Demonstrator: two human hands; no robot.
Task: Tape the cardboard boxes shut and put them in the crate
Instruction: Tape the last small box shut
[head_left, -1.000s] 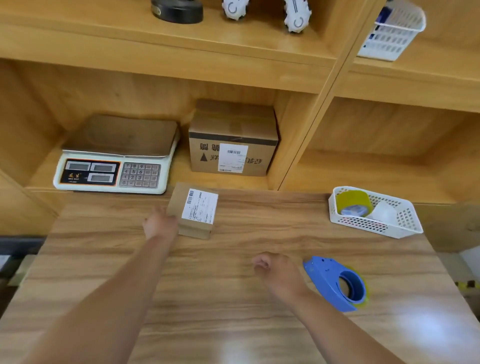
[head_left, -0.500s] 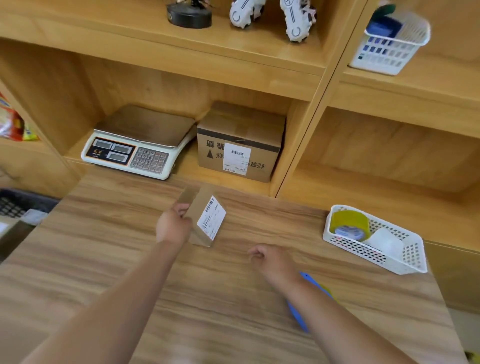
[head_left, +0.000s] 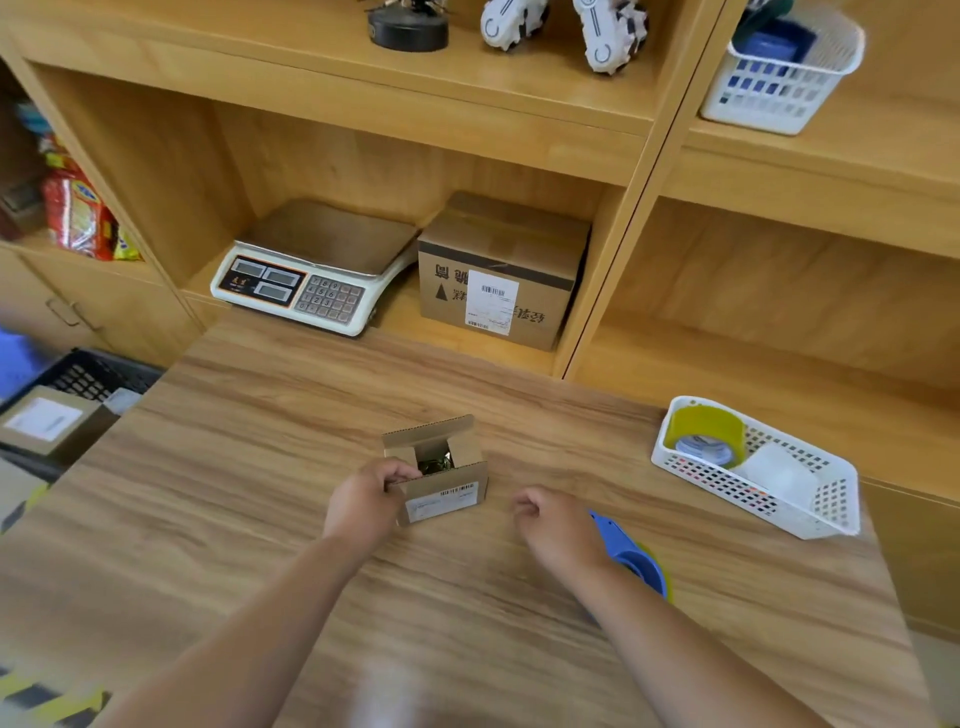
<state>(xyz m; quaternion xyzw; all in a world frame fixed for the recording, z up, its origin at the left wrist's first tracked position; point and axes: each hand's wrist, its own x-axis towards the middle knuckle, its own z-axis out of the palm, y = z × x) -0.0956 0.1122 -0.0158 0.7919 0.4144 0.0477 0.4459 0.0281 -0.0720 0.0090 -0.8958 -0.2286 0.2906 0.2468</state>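
Note:
A small cardboard box stands on the wooden table with its top flaps open and a white label on its near side. Something dark and shiny shows inside. My left hand grips the box's left side, thumb at the top edge. My right hand hovers just right of the box with fingers curled and nothing in it. A blue tape dispenser lies behind my right wrist, partly hidden. A black crate sits low at the left beside the table, with a labelled box by it.
A white basket holds a yellow tape roll and a white roll at the table's right. On the shelf behind stand a scale and a larger cardboard box. Shelf uprights rise close behind the table.
My left hand has drawn the small box nearer and turned it upright, so its open top now faces up. My right hand stays beside the dispenser. The view has shifted.

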